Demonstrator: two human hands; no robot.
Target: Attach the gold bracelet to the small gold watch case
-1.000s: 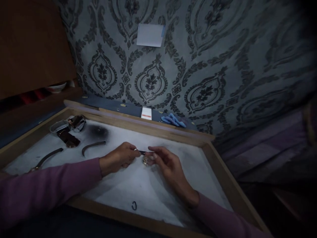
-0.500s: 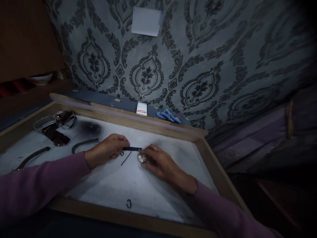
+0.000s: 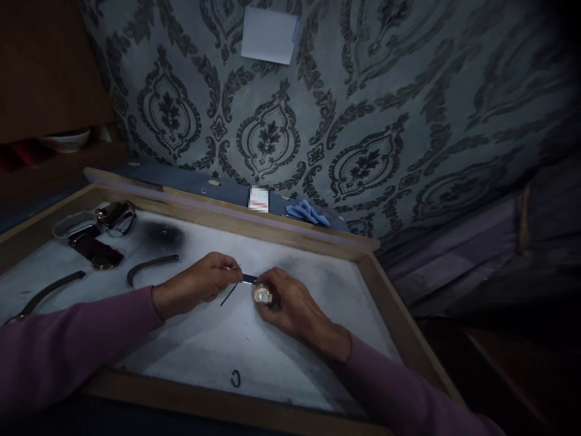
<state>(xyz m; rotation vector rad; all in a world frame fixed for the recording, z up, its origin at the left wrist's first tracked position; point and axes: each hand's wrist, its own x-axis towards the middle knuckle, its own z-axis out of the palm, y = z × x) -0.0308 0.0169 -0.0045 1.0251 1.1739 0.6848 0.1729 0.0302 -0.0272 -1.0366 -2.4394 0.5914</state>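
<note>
Over the middle of the white-bottomed tray [image 3: 195, 351], my right hand [image 3: 295, 303] grips a small round watch [image 3: 263, 295] with a pale face and shiny rim. From the left, the closed fingers of my left hand [image 3: 209, 275] pinch a dark flat strip [image 3: 249, 279]. Its far end meets my right fingertips at the watch's upper edge; I cannot tell whether the two are joined. A thin dark stick [image 3: 229, 295] lies just below my left fingers. Toward the front of the tray is a small dark loop [image 3: 235, 379].
Several watches [image 3: 97, 248] lie at the tray's left, near two curved dark straps [image 3: 152, 264] [image 3: 52, 293]. Raised wooden edges [image 3: 394, 309] surround the tray. Behind it are a small white box [image 3: 259, 198] and a blue cloth [image 3: 307, 212], before a patterned wall.
My left fingers have slid right along the strip, so less of it shows. The watch has shifted slightly right and down with my right hand. The view has moved a little.
</note>
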